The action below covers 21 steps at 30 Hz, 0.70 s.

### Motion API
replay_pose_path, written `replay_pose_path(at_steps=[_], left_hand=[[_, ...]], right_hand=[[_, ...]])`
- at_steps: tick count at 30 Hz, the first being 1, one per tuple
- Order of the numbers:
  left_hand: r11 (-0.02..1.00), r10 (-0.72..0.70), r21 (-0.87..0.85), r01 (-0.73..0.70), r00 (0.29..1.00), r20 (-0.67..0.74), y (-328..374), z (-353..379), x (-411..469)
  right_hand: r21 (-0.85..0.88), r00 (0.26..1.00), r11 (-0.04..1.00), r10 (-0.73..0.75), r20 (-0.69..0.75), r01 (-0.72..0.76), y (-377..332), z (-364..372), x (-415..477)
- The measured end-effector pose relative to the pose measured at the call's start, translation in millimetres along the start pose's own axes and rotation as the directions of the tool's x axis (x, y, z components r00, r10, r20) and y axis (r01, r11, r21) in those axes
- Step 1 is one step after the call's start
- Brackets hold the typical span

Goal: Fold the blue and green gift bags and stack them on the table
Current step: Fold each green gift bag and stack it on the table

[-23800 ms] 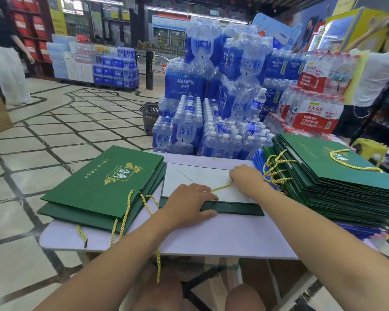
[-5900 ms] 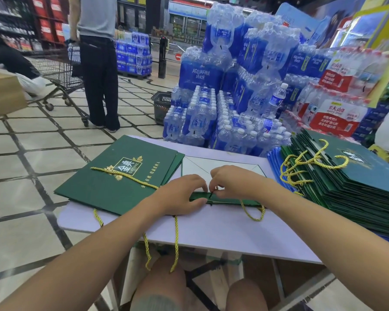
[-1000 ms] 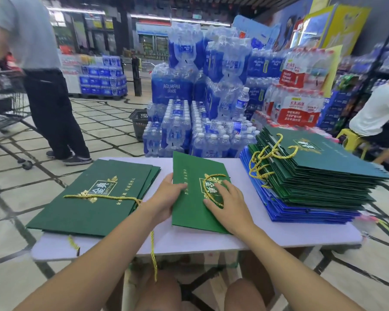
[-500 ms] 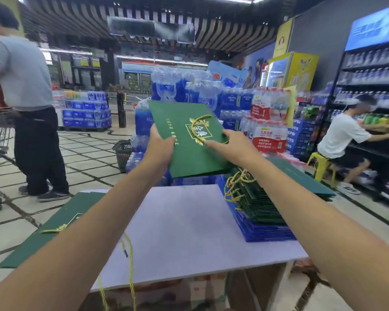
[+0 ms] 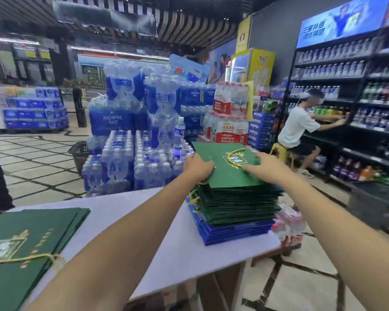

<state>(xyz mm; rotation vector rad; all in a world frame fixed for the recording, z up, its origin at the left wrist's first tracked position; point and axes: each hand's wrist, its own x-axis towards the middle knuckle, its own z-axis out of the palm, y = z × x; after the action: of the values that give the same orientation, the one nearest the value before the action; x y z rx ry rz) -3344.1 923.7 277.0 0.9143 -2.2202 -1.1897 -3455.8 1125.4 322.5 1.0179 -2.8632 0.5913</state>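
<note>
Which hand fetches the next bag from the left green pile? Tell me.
Probably left: the left hand holds the folded green bag at the stack edge facing that green pile; the right hand lies farther away.

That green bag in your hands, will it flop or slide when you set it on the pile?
Probably stays stiff: the green bag looks flat though held only at its sides. It may slide, since the pile beneath looks smooth and uneven. Its loose cord handle could snag.
</note>
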Motion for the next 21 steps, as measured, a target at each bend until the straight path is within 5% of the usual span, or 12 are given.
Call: replay_pose_path(at_steps=[4, 7, 12, 17, 21], left_hand=[[0.996, -0.012, 0.085, 0.008, 0.999, 0.049, -16, 3, 6], [0.982, 0.079, 0.173, -0.071, 0.996, -0.04, -19, -34, -9], [0.873, 0.22, 0.474, -0.114, 0.959, -0.176, -61, -134, -43], [0.778, 0.054, 0.62, 0.103, 0.972, -0.229, -154, -229, -99], [0.534, -0.28, 0.741, 0.408, 0.912, -0.3, -255, -275, -156]], right_hand=[[-0.129, 0.998, 0.992, 0.023, 0.066, -0.014, 6, 12, -2], [-0.163, 0.995, 0.986, -0.034, -0.099, 0.018, -13, 4, -4], [-0.088, 0.917, 0.949, -0.316, -0.242, 0.304, -103, 7, -21], [0.013, 0.795, 0.812, -0.568, -0.211, 0.584, -200, 63, -52], [0.094, 0.747, 0.742, -0.665, -0.025, 0.664, -246, 138, -83]])
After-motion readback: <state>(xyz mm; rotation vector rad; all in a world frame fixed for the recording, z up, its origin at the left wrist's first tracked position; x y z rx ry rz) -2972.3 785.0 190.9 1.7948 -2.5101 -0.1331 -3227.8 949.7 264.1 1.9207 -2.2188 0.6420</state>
